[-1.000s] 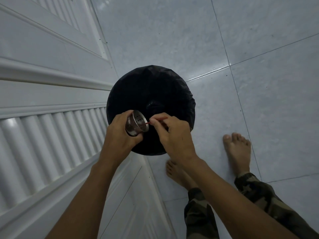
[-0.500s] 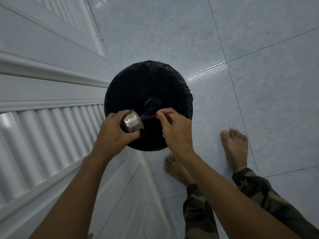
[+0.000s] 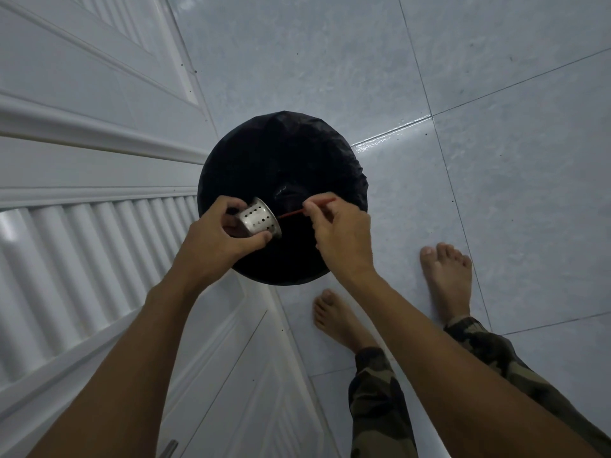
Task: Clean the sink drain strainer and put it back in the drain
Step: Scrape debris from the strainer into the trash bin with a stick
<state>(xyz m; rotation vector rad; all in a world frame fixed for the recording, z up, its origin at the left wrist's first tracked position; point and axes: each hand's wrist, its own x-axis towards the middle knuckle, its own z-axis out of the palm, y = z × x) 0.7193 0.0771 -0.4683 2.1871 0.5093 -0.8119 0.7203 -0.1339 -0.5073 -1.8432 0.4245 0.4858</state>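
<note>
Strainer [image 3: 259, 220], a small perforated metal cup, sat in the person's left hand [image 3: 220, 241], fingers and thumb clamped round its body, tipped on its side w/ the flared rim facing right, held over the bin [image 3: 251, 153]. Right hand [image 3: 340, 233] was pinched shut on a thin red stick [image 3: 307, 209], thumb and forefinger closed on it abt midway; the stick's left tip pointed at the strainer's open mouth, just short of it or barely touching, couldn't tell which. Both hands hovered above the round bin lined w/ a black bag, hands near each other but apart. Bin stood on pale floor tiles [image 3: 496, 160], right beside a white panelled door [image 3: 82, 143] on the left. Bare feet and camo trouser legs [image 3: 380, 391] showed at bottom right, just behind the bin.
</note>
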